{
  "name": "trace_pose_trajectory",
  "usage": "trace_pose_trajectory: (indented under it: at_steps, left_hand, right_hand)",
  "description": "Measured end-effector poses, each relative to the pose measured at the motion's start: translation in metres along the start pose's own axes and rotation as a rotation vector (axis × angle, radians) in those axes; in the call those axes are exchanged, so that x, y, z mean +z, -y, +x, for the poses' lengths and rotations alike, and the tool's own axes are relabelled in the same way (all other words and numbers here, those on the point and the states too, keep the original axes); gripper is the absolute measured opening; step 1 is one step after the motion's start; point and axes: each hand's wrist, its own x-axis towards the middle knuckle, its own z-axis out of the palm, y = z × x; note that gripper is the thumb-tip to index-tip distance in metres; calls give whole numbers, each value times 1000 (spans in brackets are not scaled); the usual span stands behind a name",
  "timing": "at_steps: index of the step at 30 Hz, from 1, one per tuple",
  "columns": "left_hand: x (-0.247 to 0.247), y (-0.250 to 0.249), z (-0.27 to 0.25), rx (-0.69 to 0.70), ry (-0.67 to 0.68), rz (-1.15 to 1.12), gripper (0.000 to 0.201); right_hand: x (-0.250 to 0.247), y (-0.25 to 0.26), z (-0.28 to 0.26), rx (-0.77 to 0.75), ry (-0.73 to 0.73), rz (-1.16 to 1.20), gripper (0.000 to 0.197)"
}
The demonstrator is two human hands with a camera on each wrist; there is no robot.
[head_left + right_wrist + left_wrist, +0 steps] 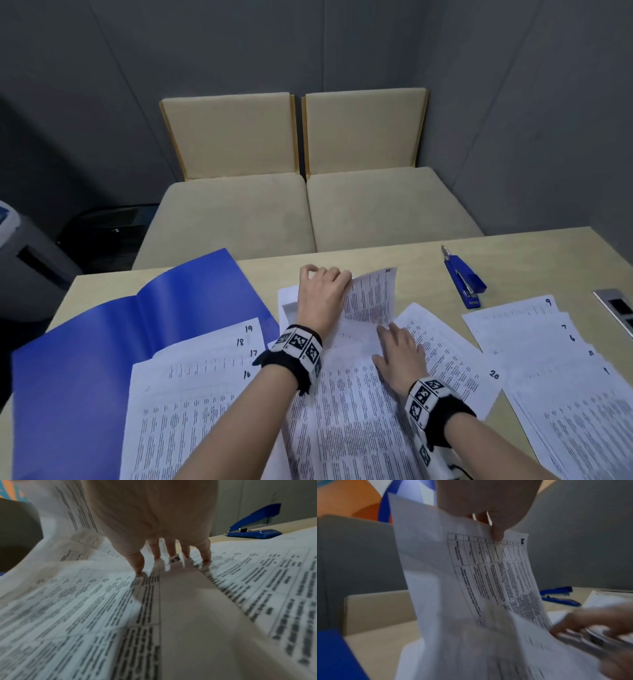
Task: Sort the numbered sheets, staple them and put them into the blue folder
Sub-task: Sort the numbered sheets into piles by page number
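Note:
My left hand (322,291) pinches the top edge of a printed sheet (371,298) and holds it lifted above the middle pile; in the left wrist view the sheet (488,574) hangs from my fingers (496,534). My right hand (399,353) lies flat on the sheets below, its straight fingertips (139,573) pressing the paper near a corner marked 23 (175,559). The blue folder (102,325) lies open at the left. A fanned pile numbered 16 to 19 (205,359) overlaps it. The blue stapler (464,277) rests at the far right.
Sheet 20 (455,359) lies right of my right hand. Another fanned pile (548,342) with 9, 7 and 6 on its corners covers the table's right side. A metal socket panel (616,308) sits at the right edge. Beige seat cushions (308,205) stand beyond the table.

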Motion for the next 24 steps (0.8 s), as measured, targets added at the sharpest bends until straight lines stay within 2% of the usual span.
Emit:
trace_pose_trajectory:
  at_steps: [3, 4, 5, 7, 9, 11, 12, 15, 17, 19, 20, 22, 24]
  left_hand:
    - [-37, 8, 17, 13, -41, -42, 23]
    - [-50, 12, 22, 15, -50, -60, 24]
    - [-65, 15, 27, 8, -55, -95, 26]
    - [-95, 20, 38, -30, -50, -213, 27]
    - [-120, 26, 47, -45, -1, -295, 20]
    - [-142, 31, 53, -41, 75, -363, 15]
    - [-153, 33, 55, -61, 122, -419, 13]
    - [-183, 44, 55, -168, 236, -555, 12]
    - [-197, 60, 47, -246, 254, -491, 22]
    - [-209, 83, 30, -401, 231, -360, 31]
    - [-211, 96, 18, -491, 197, -375, 30]
    - [-212, 117, -11, -653, 122, -611, 22]
    - [-201, 135, -50, -822, 139, -750, 22]
  right_hand:
    - [-5, -2, -1, 11, 65, 41, 61]
    - [-11, 0, -1, 21, 47, 104, 62]
    - [-18, 4, -1, 41, -18, 219, 64]
    - [-43, 15, 0, 76, -250, 549, 77]
    - [-80, 30, -2, 12, -447, 793, 94]
    - [-117, 45, -7, -98, -518, 856, 95]
    - [-131, 53, -9, -155, -504, 861, 85]
    - [-155, 76, -16, -302, -357, 997, 37]
    - [-159, 89, -21, -329, -334, 1102, 23]
    - [-151, 100, -25, -293, -324, 1188, 19]
    - [-146, 106, -29, -257, -286, 1221, 19]
    - [-126, 118, -32, -176, -135, 1268, 23]
    - [-103, 132, -45, -113, 59, 1208, 33]
